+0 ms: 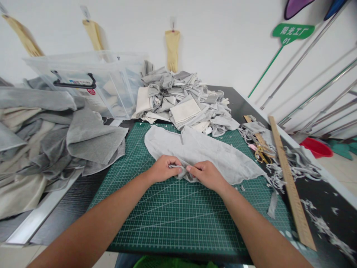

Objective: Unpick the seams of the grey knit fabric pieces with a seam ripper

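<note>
Light grey fabric piece [200, 150] lies flat across the green cutting mat [178, 216], near edge bunched where left hand [163, 168] and right hand [208, 175] pinch it, fingers closed on the cloth. Uncut as far as visible; thin, limp, frayed. Scissors [260, 153] and wooden ruler [290, 182] lie untouched at right; folded pile [184, 100] behind on the worktop.
</note>
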The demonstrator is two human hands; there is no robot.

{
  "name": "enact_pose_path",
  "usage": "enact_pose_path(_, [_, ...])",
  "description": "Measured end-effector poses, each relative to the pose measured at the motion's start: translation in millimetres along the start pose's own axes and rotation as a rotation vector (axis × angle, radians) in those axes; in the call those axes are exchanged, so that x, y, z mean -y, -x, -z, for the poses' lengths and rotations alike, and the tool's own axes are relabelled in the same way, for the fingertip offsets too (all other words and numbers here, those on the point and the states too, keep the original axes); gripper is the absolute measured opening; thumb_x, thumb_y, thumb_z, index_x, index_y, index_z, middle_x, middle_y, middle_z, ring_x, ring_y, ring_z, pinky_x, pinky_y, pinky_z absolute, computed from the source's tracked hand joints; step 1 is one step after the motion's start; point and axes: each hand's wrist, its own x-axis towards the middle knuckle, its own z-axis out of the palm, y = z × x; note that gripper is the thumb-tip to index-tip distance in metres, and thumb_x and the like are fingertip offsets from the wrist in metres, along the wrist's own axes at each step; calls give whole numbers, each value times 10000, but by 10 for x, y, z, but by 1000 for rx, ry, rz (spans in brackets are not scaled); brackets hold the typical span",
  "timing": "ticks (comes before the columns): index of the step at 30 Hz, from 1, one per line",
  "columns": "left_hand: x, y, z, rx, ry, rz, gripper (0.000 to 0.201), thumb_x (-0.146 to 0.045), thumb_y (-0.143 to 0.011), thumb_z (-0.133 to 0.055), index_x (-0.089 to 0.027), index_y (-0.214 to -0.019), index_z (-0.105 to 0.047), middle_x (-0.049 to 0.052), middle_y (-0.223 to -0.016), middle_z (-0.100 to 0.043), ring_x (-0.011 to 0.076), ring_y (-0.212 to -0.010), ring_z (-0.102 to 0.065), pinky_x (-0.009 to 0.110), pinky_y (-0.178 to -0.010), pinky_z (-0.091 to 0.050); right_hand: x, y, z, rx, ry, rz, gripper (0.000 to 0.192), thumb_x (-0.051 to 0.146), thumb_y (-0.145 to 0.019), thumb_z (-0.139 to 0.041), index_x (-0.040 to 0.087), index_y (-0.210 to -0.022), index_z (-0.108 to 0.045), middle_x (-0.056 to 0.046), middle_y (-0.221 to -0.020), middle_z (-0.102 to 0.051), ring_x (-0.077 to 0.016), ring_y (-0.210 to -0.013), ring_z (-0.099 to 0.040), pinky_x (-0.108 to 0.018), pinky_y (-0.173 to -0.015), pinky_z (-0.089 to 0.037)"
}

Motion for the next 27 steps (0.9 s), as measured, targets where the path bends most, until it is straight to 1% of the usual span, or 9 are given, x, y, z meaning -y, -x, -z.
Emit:
enact_pose_path(5, [14,-4,-9,-1,22,16,161,-242,-750,-609,-89,-747,-662,25,-647,-640,99,-571,-537,191,-536,-400,12,2,6,5,1,6,586,615,-840,-394,147,-533,-569,16,-454,-444,-87,-450,-379,-223,-446,-233])
enact_pose_path(16, [-10,-4,-23,-3,11,2,146,-224,-749,-597,-94,-741,-663,19,-659,-637,98,-591,-538,186,-551,-398,-6,1,-5,24,3,0,587,626,-839,-392,149,-548,-573,14,-461,-453,-92,-462,-407,-221,-444,-232])
enact_pose_path(27, [-2,-11,-43,4,-4,0,141,-217,-744,-592,-96,-702,-654,19,-633,-631,99,-572,-529,189,-544,-395,-6,1,-6,12,19,3,592,628,-839,-395,147,-553,-585,23,-466,-414,-83,-457,-359,-225,-438,-209])
